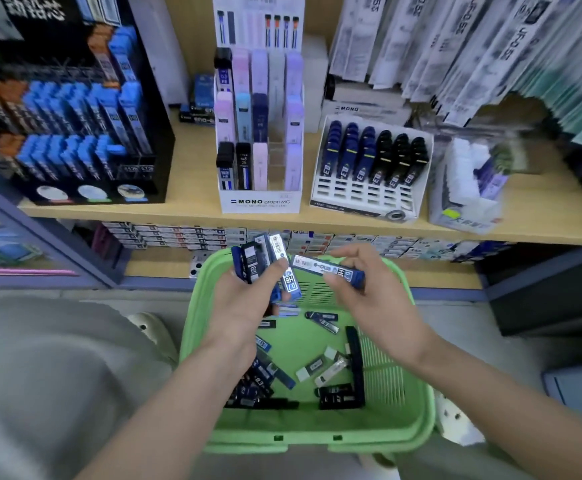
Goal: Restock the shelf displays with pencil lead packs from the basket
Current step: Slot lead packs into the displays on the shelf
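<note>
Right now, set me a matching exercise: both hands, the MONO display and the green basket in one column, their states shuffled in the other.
1. left hand
2. right hand
3. MONO display
4. green basket

A. pinches one blue pack
B. stands on the shelf, some slots empty
C. grips several packs
D. holds loose packs

Pairs: 1-C, 2-A, 3-B, 4-D.

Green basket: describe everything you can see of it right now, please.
The green basket looks like pale plastic, rounded-rectangular, with slotted side walls and a thick rim. It sits upright and open-topped below the shelf front. Loose lead packs, dark blue, black and white, lie scattered on its floor. The left hand and right hand hold more packs above its far end.
</note>
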A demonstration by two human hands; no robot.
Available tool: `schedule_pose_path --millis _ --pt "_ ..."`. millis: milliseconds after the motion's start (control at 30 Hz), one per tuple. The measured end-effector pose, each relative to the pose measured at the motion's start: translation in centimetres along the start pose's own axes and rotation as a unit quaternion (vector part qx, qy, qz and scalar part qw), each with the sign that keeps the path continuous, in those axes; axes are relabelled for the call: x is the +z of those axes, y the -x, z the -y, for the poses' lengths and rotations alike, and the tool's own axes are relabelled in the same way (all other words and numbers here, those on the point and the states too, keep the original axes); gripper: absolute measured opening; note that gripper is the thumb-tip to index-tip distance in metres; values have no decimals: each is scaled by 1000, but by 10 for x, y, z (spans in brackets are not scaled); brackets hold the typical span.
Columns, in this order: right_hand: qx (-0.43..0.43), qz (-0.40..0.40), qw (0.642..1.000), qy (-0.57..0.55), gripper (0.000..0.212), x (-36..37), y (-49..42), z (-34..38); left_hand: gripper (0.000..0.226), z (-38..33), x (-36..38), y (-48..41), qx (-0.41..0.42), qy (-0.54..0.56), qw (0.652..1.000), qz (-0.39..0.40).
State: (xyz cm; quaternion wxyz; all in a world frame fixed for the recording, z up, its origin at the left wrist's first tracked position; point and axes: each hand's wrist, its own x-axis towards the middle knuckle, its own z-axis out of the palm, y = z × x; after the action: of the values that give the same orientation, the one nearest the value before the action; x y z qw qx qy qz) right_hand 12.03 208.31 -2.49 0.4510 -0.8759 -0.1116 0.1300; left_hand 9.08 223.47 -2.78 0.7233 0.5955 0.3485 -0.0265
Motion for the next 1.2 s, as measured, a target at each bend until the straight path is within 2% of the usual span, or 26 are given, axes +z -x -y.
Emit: schedule_pose_path --millis 133,300,500,667,767,967,1100,1200 --pt "-5 -56 997 -48 20 -10 6 14 9 -11 -1 9 -3 35 999 22" --pt "-20 -53 995 -84 19 -16 6 32 13 -26 -11 15 -11 61 997 44" --pt "-66 -67 982 -162 13 -19 -12 69 7 -58 -39 8 62 38 997 29" --pt "-98 -111 976 -157 15 -6 -40 103 5 -84 -74 -5 103 44 993 25" --pt "-118 -119 977 -129 15 16 -61 124 7 -100 -101 -15 114 38 993 10" --pt "-171 -104 980 5 9 72 -109 160 24 -128 -153 -36 134 32 990 -29" --pt "-201 -119 970 69 11 103 -140 176 20 -134 -181 -51 138 35 988 -59" --pt "-221 -99 962 130 7 115 -159 181 21 -133 -194 -58 123 56 988 -78"
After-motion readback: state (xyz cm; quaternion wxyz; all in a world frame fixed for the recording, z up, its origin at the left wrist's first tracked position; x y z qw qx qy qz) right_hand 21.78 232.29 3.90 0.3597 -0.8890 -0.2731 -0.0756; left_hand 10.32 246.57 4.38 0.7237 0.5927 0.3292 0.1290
